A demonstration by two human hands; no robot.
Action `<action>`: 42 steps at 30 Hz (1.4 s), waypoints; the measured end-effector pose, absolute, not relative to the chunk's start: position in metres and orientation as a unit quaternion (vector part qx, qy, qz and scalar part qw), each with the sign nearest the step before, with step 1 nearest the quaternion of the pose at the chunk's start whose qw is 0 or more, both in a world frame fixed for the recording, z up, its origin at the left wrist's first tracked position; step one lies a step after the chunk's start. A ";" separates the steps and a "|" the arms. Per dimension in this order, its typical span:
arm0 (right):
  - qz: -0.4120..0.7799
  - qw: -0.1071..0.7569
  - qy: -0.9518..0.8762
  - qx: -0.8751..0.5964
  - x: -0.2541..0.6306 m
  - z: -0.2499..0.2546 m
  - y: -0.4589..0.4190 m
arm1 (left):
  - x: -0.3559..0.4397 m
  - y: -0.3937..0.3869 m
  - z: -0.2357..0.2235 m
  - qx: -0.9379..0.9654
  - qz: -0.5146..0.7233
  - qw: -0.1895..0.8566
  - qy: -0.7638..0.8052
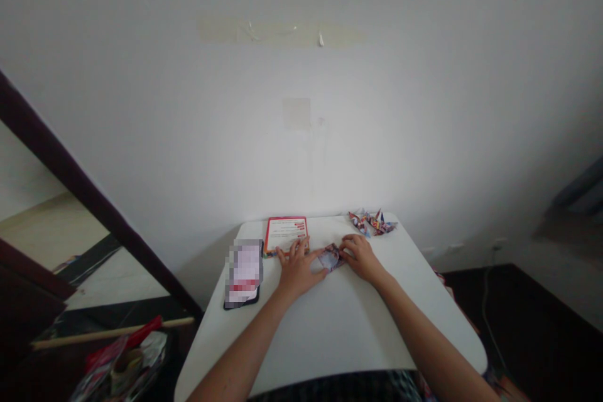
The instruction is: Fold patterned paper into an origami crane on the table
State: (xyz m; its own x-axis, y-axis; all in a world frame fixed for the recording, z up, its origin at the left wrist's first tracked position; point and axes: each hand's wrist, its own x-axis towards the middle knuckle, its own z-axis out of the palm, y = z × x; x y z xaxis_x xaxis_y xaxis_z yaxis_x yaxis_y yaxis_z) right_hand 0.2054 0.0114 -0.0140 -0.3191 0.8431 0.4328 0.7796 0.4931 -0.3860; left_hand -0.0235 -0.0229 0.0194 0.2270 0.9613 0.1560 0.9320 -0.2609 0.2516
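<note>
A small piece of folded printed paper [331, 257] lies low over the white table, between my two hands. My left hand [298, 271] has its thumb and index finger on the paper's left side, while its other fingers spread out toward the lower edge of a red-bordered card or booklet [286, 233]. At the paper's right edge, my right hand [358, 257] bends its fingers and pinches the sheet. The fingertips partly cover the paper, so its exact folds are hard to make out.
Folded paper figures with pointed tips [372, 222] sit at the table's back right. A phone [244, 275] with a blurred screen lies at left. The white table [339, 333] stands against a wall. A bag of assorted items [127, 364] is on the floor at left.
</note>
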 end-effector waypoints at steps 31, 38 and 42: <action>-0.018 0.272 -0.760 -0.589 0.177 -0.011 0.008 | -0.016 -0.027 0.020 0.768 0.130 0.055 0.624; -0.016 0.266 -0.759 -0.594 0.177 -0.008 0.006 | -0.015 -0.024 0.020 0.757 0.149 0.066 0.633; -0.011 0.262 -0.761 -0.594 0.177 -0.008 0.006 | -0.012 -0.026 0.022 0.750 0.147 0.066 0.641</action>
State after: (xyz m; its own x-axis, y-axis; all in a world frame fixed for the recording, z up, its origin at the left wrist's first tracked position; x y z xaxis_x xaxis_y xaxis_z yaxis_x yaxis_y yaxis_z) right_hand 0.1772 0.0059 -0.0077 -0.1587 0.8978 0.4107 0.9090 0.2953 -0.2943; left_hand -0.0117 -0.0256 0.0225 0.1351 0.9814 0.1366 0.9426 -0.1697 0.2874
